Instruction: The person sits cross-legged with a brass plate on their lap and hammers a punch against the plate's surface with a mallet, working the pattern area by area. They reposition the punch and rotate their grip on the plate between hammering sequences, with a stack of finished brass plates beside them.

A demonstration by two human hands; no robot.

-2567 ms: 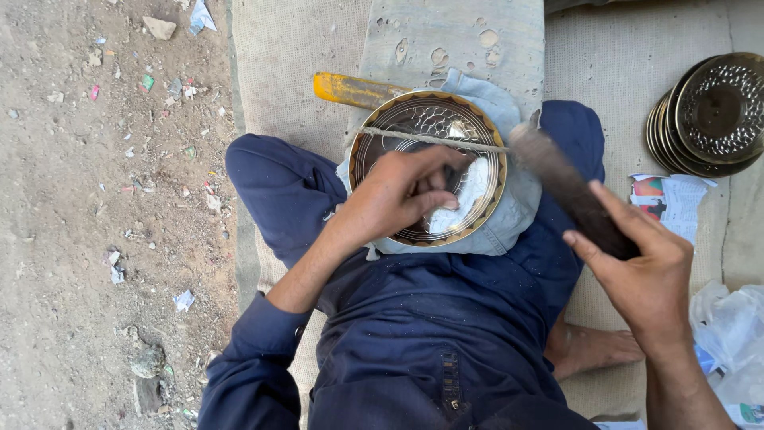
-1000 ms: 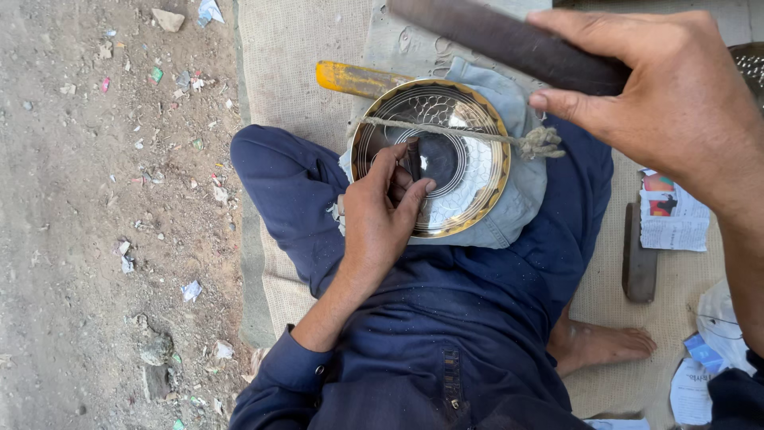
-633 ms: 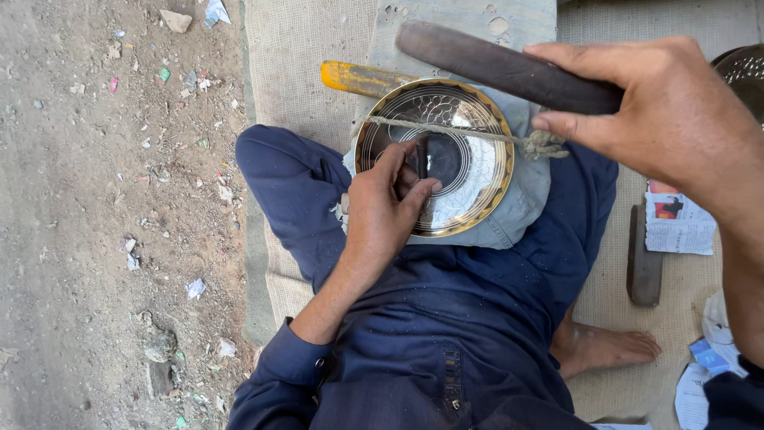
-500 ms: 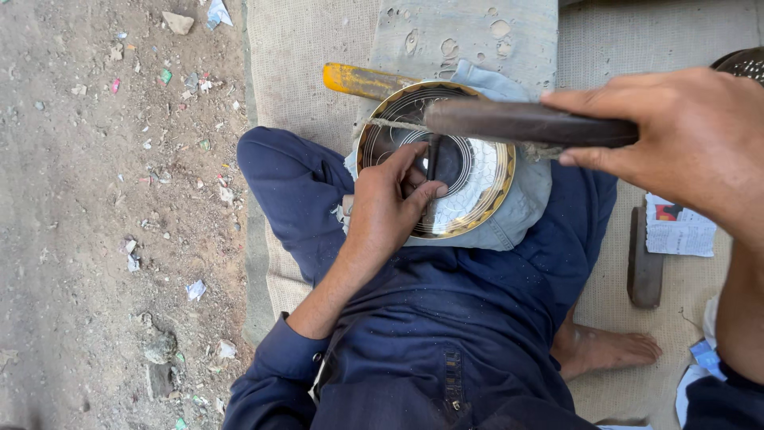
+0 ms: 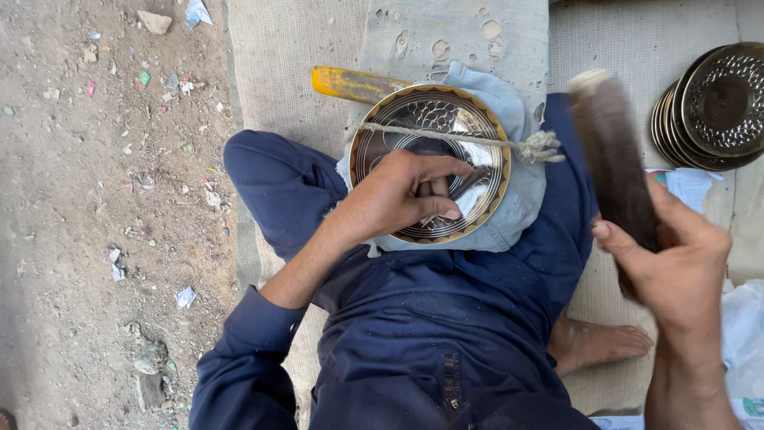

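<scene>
While on plate [image 5: 430, 163]: left hand [image 5: 402, 195].

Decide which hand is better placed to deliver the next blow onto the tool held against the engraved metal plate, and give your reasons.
Probably the right hand: it grips the dark wooden mallet, raised beside the plate. The left hand rests on the plate, pinching the small tool against it, so it is occupied.

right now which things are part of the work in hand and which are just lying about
In use:
left hand holding a punch
engraved metal plate
cord across it
denim pad
right hand gripping a dark mallet

Lying about:
stack of plates
yellow-handled tool
paper scraps
</scene>
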